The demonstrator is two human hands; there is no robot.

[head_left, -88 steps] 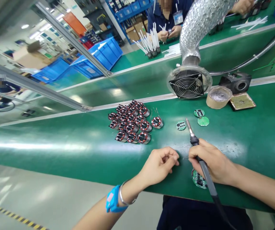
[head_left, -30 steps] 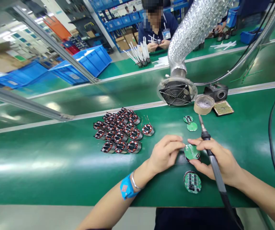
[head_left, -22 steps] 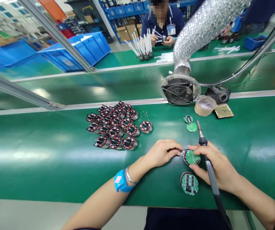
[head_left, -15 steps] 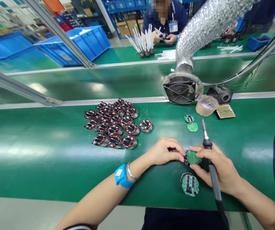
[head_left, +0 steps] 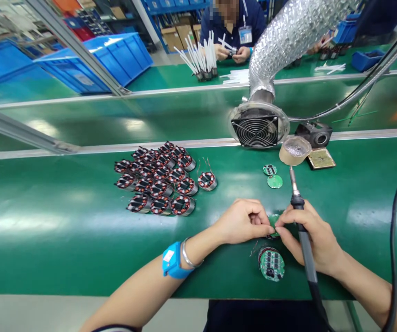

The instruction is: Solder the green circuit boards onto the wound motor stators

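My left hand pinches the left edge of a round green circuit board, which the fingers partly cover. On the board's other side, the thumb and a fingertip of my right hand meet at its face. That same hand carries a soldering iron, its handle lying across the palm and its tip pointing away from me. Just below stands a motor stator with a chip-covered circuit board on top. Whatever sits under the held board is mostly hidden.
Several wound stators stand grouped at left, with a single stator beside them. Two loose boards lie ahead of the iron. Beyond are a fume-extractor fan, a solder tub and a sponge tray. A co-worker sits opposite.
My right fingertips have closed together at the board's face, where they were spread around its edge. My left fingers have moved further over the board. The whole view has shifted slightly.
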